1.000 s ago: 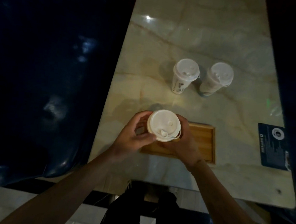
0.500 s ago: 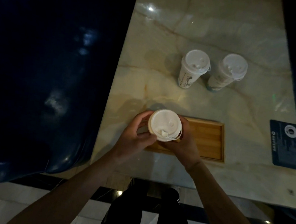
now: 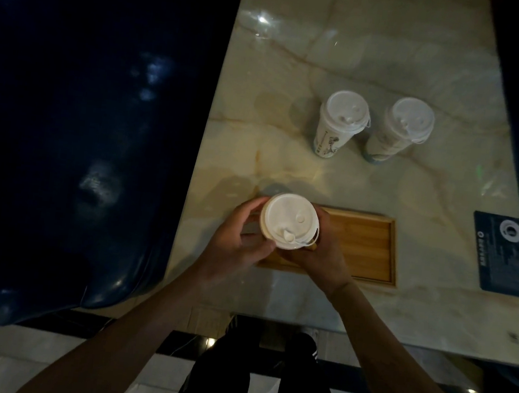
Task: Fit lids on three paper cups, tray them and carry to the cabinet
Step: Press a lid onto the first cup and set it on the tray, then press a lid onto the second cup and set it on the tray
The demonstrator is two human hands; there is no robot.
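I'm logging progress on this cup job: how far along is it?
All three cups look lidded. Both hands, left and right, hold the near cup over the wooden tray's left end. Two cups wait on the table. Traying and carrying remain.

You're looking at a dim, yellowish scene. A small glare spot [image 3: 263, 20] sits on the marble table [image 3: 346, 55] at the far end, and faint highlights glint on the dark blue sofa [image 3: 100, 179]. The cup lids [image 3: 345, 109] are the brightest surfaces. Wide-angle distortion bends the table edges; corners fall into near-black.
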